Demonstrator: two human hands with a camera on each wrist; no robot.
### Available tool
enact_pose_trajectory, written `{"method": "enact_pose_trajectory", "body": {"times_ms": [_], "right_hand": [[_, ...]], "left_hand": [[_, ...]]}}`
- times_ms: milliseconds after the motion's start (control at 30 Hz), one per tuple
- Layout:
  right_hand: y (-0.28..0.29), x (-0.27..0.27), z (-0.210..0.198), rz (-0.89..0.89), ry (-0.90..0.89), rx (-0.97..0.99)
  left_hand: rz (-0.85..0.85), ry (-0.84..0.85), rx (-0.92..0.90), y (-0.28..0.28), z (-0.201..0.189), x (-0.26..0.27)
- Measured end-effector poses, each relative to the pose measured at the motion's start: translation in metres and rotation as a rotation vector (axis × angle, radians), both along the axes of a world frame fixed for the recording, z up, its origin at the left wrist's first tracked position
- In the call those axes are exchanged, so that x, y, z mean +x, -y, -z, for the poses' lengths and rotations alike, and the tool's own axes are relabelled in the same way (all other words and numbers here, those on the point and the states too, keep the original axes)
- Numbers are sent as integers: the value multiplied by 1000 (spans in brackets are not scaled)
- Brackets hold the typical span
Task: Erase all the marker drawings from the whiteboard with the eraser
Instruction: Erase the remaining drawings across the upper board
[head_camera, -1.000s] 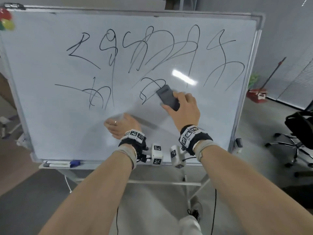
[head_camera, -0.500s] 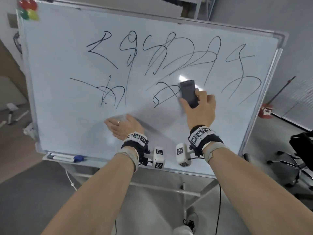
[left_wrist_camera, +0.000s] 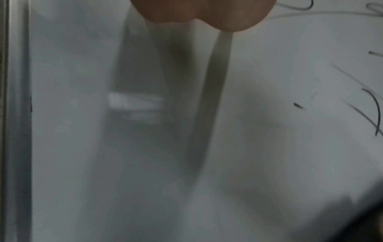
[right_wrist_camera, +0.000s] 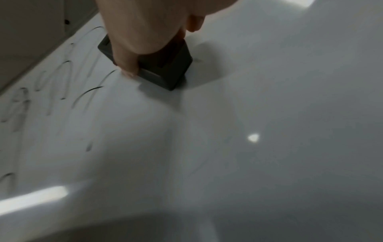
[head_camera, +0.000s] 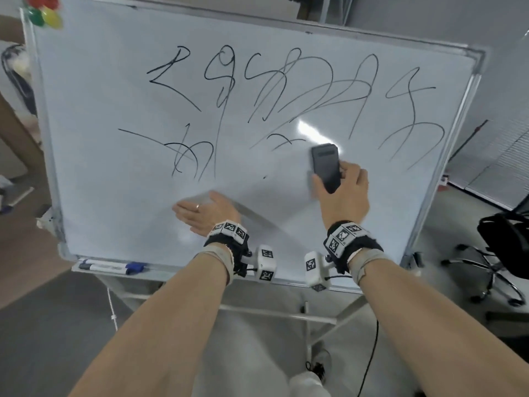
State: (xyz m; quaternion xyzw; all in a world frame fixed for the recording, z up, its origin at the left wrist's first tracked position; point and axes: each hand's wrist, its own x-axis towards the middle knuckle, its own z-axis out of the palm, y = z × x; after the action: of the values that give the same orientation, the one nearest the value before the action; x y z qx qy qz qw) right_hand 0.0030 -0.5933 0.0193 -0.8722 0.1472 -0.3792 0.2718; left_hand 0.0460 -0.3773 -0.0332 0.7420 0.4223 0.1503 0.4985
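Presently we find the right hand (head_camera: 342, 193) clamped around a dark eraser (head_camera: 326, 166), held flat against the whiteboard (head_camera: 114, 213) just right of centre, below the upper row of black marker drawings (head_camera: 289, 87). The left hand (head_camera: 204, 212) lies flat on the lower board with fingers straight and together, gripping nothing. Markers (head_camera: 110, 266) rest in the tray; the wrist views are blurred, so the eraser's contact appears full.
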Motion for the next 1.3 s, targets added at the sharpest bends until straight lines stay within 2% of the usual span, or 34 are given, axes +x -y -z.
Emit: {"method": "enact_pose_trajectory", "body": {"times_ms": [133,233,400,533,633,733,833,967,1033,1200,1300], "right_hand": [[48,-25,19,208,-7,103],[50,-26,20,231,5,136],[-9,9,-2,17,51,10],[-77,39,-20,-165,39,-85],[-122,42,-12,-356,1,-222],[-133,42,0,-477,6,-414],[-116,44,-5,-396,44,-419],[-68,54,-18,-56,158,-252],[-49,56,-23,41,176,-244],[-66,67,-30,8,192,-210],[-102,72,-26,-217,170,-358]], "left_hand": [[-33,42,52,9,6,0],[-52,51,73,7,6,-1],[-106,85,17,-10,-2,2],[-121,81,-48,-56,-7,4],[-136,74,-62,-92,-4,5],[-186,66,-74,-110,0,9],[-199,88,-89,-106,4,11],[-132,146,-20,-63,-4,18],[-134,145,-8,-42,-7,22],[-154,151,19,-49,-3,26],[-174,142,16,-71,-3,25]]}}
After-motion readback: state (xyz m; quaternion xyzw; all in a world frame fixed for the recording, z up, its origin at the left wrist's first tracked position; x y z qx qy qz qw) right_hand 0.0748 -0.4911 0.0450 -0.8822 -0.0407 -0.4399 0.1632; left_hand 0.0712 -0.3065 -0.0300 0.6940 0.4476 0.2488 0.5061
